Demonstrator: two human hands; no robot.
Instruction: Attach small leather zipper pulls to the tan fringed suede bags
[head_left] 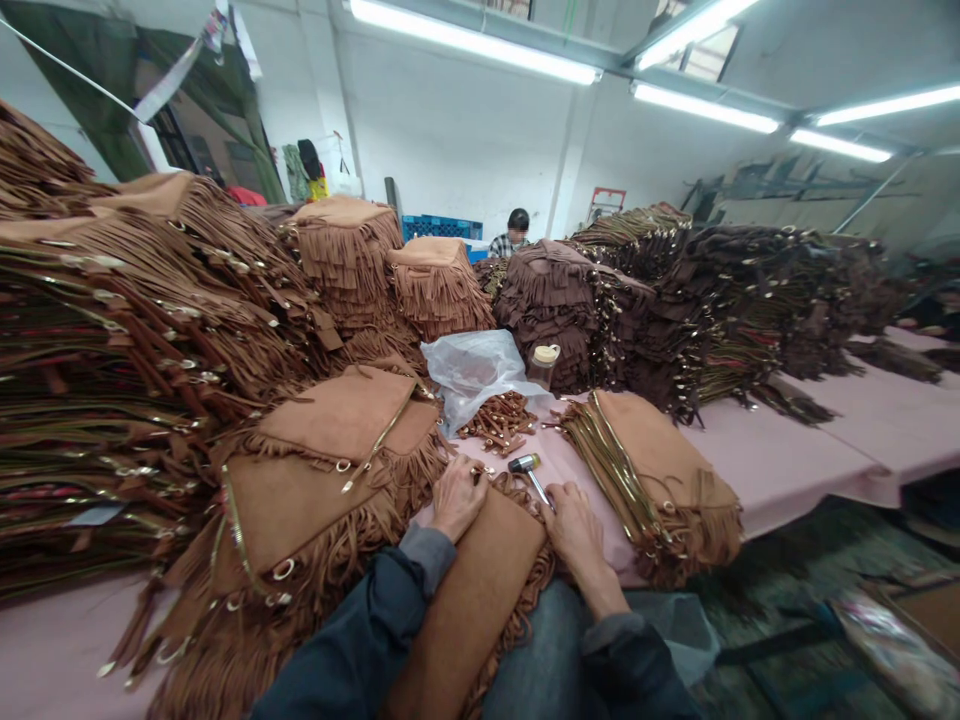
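A brown suede bag piece (480, 580) with fringe along its edges lies across my lap and the table edge. At its far left corner is my left hand (456, 498), its fingers curled and pinched together near small metal fittings; what they hold is hidden. My right hand (576, 530) is beyond the piece's right edge, thumb and fingers closed at the handle end of a small hammer (536, 478) with a yellow and black head. The hammer lies slanted on the pink table cover, head pointing away from me. Behind it is a heap of short brown leather tabs (499, 420).
Stacked fringed bag pieces (330, 420) stand close on my left, with another stack (652, 450) on the right. A clear plastic bag (476, 365) and a lidded jar (543, 366) are behind the tabs. Dark brown piles (551, 310) rise farther back. A person (512, 235) sits beyond.
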